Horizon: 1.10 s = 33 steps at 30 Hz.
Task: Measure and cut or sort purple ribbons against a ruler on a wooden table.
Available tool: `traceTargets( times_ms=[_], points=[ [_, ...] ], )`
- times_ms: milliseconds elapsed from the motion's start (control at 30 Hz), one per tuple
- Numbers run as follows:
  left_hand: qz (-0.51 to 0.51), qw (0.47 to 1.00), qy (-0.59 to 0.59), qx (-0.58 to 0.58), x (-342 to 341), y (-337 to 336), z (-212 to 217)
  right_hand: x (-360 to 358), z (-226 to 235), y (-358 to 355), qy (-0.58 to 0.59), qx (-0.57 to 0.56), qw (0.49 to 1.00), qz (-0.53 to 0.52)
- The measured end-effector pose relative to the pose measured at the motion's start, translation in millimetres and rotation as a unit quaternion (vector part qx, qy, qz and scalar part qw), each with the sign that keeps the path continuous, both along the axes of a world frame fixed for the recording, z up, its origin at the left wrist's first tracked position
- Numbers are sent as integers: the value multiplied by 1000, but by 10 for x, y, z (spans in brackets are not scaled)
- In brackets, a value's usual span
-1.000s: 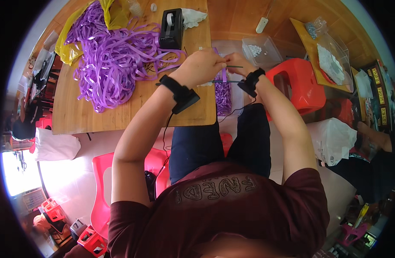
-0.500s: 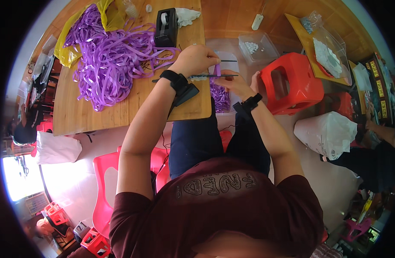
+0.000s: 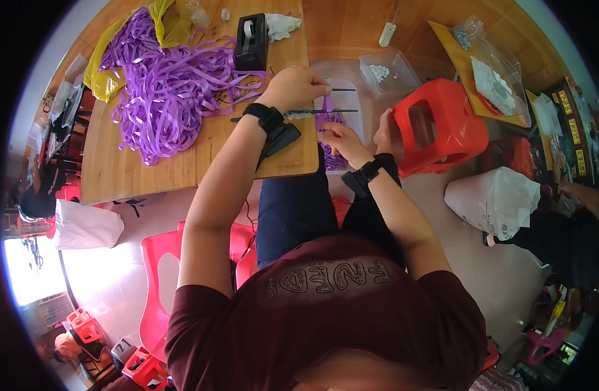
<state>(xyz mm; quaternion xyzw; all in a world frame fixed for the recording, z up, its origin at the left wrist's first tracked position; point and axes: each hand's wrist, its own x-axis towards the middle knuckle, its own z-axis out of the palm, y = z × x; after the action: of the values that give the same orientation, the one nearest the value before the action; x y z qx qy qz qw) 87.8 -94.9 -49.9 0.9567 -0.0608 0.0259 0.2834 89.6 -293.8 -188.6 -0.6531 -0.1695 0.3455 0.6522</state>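
Head view looking down on two bare hands working at the edge of a wooden worktop. Left hand closing its grip around a strip of purple ribbon and what looks like a thin dark rod lying crosswise just beside it; right hand pinching the lower end of the same ribbon, just below and to the right of the left grip, above a clear tray with more purple loops inside. Judging by the look: ribbon being very light, thin, limp and rather slick, folding and sliding easily, not fragile. Probably handling best by pinching flat between thumb and fingertip near the end, keeping slight tension between the two grips so as not to let it twist. Lying well to the left of the left grip, a big loose heap of purple ribbon strips; just above it, a black tape dispenser. Standing close to the right of the right grip, a red plastic stool.
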Motion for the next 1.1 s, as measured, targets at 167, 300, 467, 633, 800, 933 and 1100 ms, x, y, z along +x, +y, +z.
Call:
traceTargets(
  times_ms=[167,300,467,633,800,933,1100],
  points=[
    [-2,1000,0,-8,7,-22,14,79,-148,130,-14,-11,999,-29],
    [-2,1000,7,-18,12,-23,7,-38,-215,-98,1,1,1000,-6],
    [14,999,32,-14,-16,1,32,-514,97,-533,-26,-13,997,66],
    [4,1000,17,-24,-1,3,18,-736,358,-770,-46,45,997,46],
    [5,1000,5,-17,10,9,-24,-770,466,-752,-93,51,993,56],
    [9,1000,12,-22,1,-9,-3,-789,557,-715,-143,58,986,64],
    [17,999,34,-31,-25,-12,56,-732,1053,-757,-245,38,964,98]
  ],
)
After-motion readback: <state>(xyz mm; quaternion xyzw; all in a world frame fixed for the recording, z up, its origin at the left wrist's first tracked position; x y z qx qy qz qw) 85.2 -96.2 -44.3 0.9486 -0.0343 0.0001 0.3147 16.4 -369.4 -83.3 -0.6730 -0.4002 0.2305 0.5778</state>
